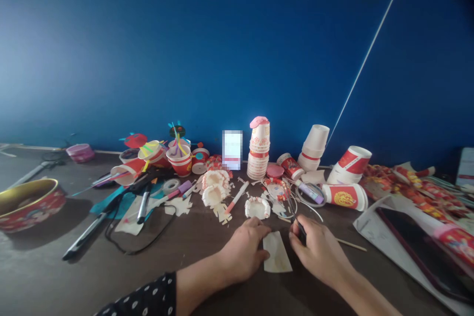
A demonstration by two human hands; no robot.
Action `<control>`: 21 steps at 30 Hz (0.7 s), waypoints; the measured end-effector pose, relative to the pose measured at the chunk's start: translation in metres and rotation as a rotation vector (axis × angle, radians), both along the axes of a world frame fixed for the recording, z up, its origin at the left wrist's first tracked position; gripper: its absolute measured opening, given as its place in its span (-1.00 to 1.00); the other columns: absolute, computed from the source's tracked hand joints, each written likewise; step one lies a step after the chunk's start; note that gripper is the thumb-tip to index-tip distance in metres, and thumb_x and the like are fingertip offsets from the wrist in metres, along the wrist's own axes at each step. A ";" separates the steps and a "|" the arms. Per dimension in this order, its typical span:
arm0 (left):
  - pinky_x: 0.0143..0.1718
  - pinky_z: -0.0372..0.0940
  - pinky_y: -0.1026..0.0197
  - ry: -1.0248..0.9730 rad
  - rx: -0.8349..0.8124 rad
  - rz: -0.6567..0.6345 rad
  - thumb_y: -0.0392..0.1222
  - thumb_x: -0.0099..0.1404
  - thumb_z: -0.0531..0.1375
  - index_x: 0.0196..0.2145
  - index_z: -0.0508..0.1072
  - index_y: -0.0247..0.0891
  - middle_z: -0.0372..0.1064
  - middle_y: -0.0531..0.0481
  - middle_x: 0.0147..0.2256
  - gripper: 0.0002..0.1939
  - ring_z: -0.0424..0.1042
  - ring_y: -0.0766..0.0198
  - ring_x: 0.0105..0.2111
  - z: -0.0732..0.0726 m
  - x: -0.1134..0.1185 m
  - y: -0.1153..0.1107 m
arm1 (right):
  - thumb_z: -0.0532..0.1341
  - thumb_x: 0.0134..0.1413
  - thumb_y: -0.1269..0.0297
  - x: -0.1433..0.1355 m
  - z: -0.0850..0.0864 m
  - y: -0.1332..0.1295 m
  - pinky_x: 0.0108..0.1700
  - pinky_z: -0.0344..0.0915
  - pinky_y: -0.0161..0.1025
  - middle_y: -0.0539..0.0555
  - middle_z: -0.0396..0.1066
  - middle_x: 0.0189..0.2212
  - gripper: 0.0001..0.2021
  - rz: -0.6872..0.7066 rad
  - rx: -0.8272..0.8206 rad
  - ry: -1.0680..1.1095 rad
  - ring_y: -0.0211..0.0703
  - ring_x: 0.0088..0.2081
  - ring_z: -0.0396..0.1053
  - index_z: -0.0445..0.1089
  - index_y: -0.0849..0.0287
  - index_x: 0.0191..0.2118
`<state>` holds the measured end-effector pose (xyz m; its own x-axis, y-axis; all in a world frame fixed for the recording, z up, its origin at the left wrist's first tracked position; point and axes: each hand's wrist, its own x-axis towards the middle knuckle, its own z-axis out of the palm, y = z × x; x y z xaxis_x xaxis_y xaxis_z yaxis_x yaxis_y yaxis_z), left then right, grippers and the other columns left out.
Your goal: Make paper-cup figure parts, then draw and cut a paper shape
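Note:
A small cream-white piece of paper [277, 254] lies flat on the dark table between my two hands. At its left side, my left hand [244, 249] is closed on its edge, thumb and forefinger touching it. My right hand [318, 247] is wrapped round black-handled scissors [301, 233], their thin blades pointing away from me. Just beyond my left hand sits a cut white cup ring [257, 207] with folded red-and-white edges. More cut cup pieces [215, 190] stand further left, beside a pink-and-white marker [236, 198].
Stacked paper cups [259, 153] stand near the blue partition [237, 59]. Fallen cups [344, 196] and a glue stick [310, 191] lie to the right. A dark phone [418, 252] rests on papers at far right. A round tin [29, 207] is at far left, near a cable [137, 253].

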<state>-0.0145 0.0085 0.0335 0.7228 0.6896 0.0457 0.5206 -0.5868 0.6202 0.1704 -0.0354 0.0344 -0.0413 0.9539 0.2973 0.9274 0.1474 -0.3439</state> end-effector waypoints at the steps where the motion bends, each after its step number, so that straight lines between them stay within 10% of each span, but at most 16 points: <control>1: -0.12 0.18 0.16 -0.007 -0.008 0.018 -0.34 0.02 0.15 -0.19 0.34 -0.22 0.24 -0.07 -0.22 -0.67 0.24 0.17 -0.19 -0.001 0.000 0.000 | 0.06 -0.06 0.37 -0.001 0.000 -0.001 -0.44 0.15 -0.27 0.00 0.31 -0.59 -0.88 -0.017 -0.013 -0.012 -0.14 -0.50 0.31 0.11 0.10 -0.54; 17: -0.08 0.15 0.19 -0.135 -0.090 0.066 -0.39 -0.04 0.18 -0.02 0.26 -0.33 0.17 -0.16 -0.09 -0.44 0.22 0.20 -0.14 -0.011 0.000 0.001 | 0.04 -0.16 0.52 -0.018 -0.008 -0.010 -0.44 0.17 -0.30 -0.05 0.30 -0.59 -0.84 0.033 -0.032 0.195 -0.19 -0.52 0.31 0.10 0.09 -0.54; 21: -0.22 0.20 0.24 -0.230 -0.105 0.126 -0.34 -0.04 0.17 -0.24 0.41 -0.30 0.31 -0.05 -0.26 -0.68 0.29 0.25 -0.27 -0.011 0.001 0.002 | 0.06 -0.16 0.50 -0.019 -0.007 -0.009 -0.46 0.17 -0.31 -0.06 0.32 -0.60 -0.83 -0.010 -0.047 0.262 -0.20 -0.55 0.30 0.07 0.08 -0.56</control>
<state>-0.0139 0.0104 0.0223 0.6101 0.7828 0.1223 0.4237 -0.4528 0.7845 0.1518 -0.0445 0.0274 0.0408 0.9669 0.2518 0.8069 0.1167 -0.5790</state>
